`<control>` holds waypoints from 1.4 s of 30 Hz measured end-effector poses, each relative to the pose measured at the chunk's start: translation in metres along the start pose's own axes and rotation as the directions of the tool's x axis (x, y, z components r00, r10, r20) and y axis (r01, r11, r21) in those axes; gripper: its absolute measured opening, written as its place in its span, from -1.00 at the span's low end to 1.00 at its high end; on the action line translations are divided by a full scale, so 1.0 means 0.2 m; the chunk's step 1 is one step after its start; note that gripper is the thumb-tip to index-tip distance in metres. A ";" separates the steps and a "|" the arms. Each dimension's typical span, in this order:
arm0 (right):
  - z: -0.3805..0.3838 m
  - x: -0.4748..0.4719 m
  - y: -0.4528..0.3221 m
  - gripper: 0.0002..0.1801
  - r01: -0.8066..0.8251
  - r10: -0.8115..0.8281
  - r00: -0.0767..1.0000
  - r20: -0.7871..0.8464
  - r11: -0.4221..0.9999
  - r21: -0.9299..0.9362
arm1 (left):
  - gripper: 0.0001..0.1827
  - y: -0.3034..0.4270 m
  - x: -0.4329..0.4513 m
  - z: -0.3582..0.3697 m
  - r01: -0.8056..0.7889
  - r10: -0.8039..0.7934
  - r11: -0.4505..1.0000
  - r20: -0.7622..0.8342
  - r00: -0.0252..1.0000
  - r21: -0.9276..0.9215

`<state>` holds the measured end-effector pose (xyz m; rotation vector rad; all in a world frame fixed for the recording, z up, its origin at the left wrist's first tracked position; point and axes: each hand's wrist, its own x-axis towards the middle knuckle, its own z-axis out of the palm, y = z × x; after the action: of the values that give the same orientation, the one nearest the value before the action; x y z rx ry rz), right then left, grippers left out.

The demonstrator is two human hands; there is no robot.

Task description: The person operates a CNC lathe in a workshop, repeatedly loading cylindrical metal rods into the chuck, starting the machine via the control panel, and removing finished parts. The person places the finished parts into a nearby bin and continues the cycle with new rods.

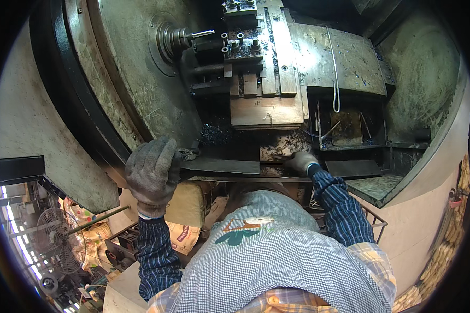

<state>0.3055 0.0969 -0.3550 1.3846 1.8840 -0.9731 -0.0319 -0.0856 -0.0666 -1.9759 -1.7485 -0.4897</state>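
My left hand (152, 172), in a grey work glove, is curled at the lower left corner of a lathe's opening. A dark, chip-covered lump (188, 154) lies beside its fingers, and whether the hand grips anything is hidden. My right hand (300, 161), also gloved, reaches over the front sill onto a chip-strewn metal surface (278, 146). Its fingertips blend with the dark chips, so what they hold cannot be made out. Between the hands lies a dark flat metal plate (223, 166). Above them is the cross slide (268, 109), bearing bolted tool holders (243, 49).
A spindle collet (172, 39) holds a bright metal rod (203, 34) at upper left. A bent wire hook (335, 78) hangs over the way cover (344, 58). Right of the slide, a tray (350, 148) contains thin tools. A fan (58, 238) stands behind at left.
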 end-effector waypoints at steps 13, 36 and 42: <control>-0.07 -0.27 0.05 -0.35 0.164 -0.062 0.976 -0.207 0.837 0.523 | -0.55 0.17 0.54 0.33 0.250 -0.285 0.929 -0.096 0.954 -0.273; -0.30 -1.21 0.19 -0.28 0.324 -0.421 0.792 -0.443 -0.327 0.888 | -0.53 -0.54 1.36 1.06 0.394 -0.322 0.913 0.780 0.536 0.107; -0.35 -1.18 0.13 -0.35 0.316 -0.514 0.733 -0.445 -0.323 0.892 | -0.67 -0.46 1.26 1.20 0.615 -0.627 0.521 0.224 0.746 -0.592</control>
<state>0.3934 0.0370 -0.1320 0.9390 1.2064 -3.4043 -0.0971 0.2645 -0.1216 -1.5929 -2.5094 -1.5305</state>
